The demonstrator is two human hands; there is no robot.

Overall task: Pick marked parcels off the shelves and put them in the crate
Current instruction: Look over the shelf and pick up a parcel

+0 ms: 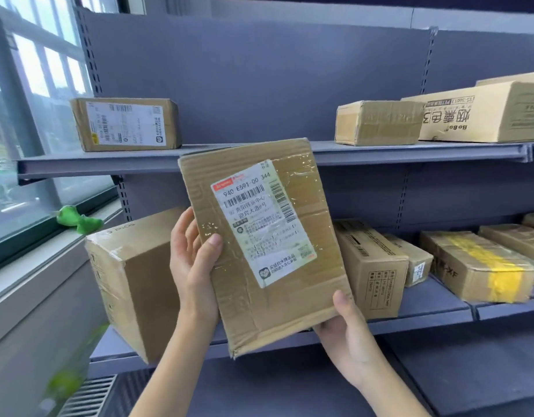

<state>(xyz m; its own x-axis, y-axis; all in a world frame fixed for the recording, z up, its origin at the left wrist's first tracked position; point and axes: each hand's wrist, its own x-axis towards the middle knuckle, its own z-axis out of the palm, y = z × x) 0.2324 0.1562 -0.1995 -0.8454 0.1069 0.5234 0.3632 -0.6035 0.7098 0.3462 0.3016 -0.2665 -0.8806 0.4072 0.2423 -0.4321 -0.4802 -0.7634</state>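
Before grey shelves; parcel in both hands

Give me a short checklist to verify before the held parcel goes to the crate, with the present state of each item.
1. Both hands hold the parcel: ok. The left hand grips its left edge, the right hand supports its lower right corner.
2. Parcel is free of the shelves: ok, it is held in front of the upper shelf edge.
3. Shipping label faces the camera and is readable: ok.
4. Parcel carries the required mark: cannot tell.
5. Crate is in view: not ok, no crate shows.
6. Box is intact: ok, though its tape is wrinkled and its lower left corner is dented.
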